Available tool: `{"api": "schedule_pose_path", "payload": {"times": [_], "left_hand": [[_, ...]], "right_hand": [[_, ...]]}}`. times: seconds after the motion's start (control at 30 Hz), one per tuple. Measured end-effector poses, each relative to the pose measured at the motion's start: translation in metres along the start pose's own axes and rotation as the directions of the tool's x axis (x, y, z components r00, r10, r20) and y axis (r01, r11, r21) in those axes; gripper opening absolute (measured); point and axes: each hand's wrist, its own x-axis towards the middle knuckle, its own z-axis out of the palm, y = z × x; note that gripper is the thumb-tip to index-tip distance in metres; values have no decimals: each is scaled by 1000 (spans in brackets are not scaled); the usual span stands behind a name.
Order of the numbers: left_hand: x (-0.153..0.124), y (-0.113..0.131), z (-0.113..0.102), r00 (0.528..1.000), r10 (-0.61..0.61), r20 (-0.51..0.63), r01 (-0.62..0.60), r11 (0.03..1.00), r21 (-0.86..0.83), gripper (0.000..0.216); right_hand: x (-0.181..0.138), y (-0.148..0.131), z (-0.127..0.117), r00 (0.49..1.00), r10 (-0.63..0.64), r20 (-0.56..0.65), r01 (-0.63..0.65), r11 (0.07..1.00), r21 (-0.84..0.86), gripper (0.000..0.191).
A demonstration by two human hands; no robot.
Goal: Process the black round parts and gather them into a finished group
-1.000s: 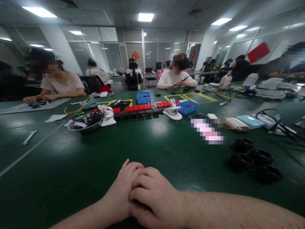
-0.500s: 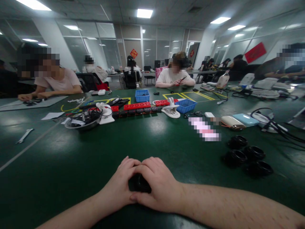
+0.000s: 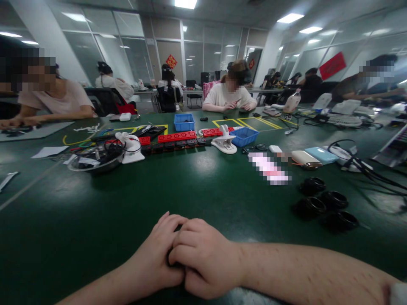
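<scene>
Near the front of the green table [image 3: 127,203], my left hand [image 3: 163,250] is wrapped around the left side of a black round part [image 3: 171,256]. My right hand [image 3: 203,258] closes over the same part from the right, its fingers curled across the top. Only slivers of the part show between my fingers; most of it is covered. To the right stand several black ring-shaped parts [image 3: 333,199] with open tops, grouped close together.
A metal bowl of cables [image 3: 95,167] and white clamps [image 3: 224,145] lie ahead, beside a row of red and black sockets [image 3: 176,137]. Blue bins [image 3: 184,122] stand behind. Power banks [image 3: 305,159] and cables lie at right. Several people sit around.
My right hand's fingers have curled further over the black part, hiding the gap between my hands. The camera view has shifted slightly, so the table items sit further left.
</scene>
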Motion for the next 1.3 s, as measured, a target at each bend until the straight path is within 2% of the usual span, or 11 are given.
{"api": "schedule_pose_path", "payload": {"times": [0.23,0.3,0.37,0.47,0.53,0.67,0.83,0.9,1.07,1.2,1.3], "left_hand": [[-4,-8,15,988,-76,-131,81,996,31,40],[-5,-11,19,985,-70,-157,74,997,21,35],[-5,-14,21,984,-53,-172,57,998,15,32],[-6,-16,19,986,-28,-167,27,1000,-8,38],[-6,-16,15,991,-7,-136,3,1000,-28,45],[-4,-15,10,997,8,-80,-11,999,-41,57],[-5,-16,9,1000,18,-22,-19,999,-35,61],[-7,-19,9,1000,20,9,-20,999,-33,69],[-9,-20,7,993,73,90,-73,997,-7,73],[-9,-17,10,996,86,40,-87,996,35,80],[-8,-17,16,997,62,-49,-59,996,63,72]], "right_hand": [[1,-3,-2,992,53,113,-43,995,-94,18],[1,-5,-3,994,78,74,-73,995,-70,19],[0,-7,-4,992,125,-27,-125,992,-26,26],[-1,-8,-5,956,232,-178,-236,972,3,43],[-2,-7,-5,948,261,-181,-270,963,-23,46],[-2,-3,-6,969,223,-107,-228,973,-36,38],[0,-1,-8,984,49,-168,-32,994,101,23],[1,-1,-7,987,4,-160,19,990,142,24],[2,-3,-4,1000,1,-5,0,993,122,25],[2,-3,-1,999,7,34,-8,999,31,18],[3,-4,-1,997,30,74,-28,999,-39,15]]}}
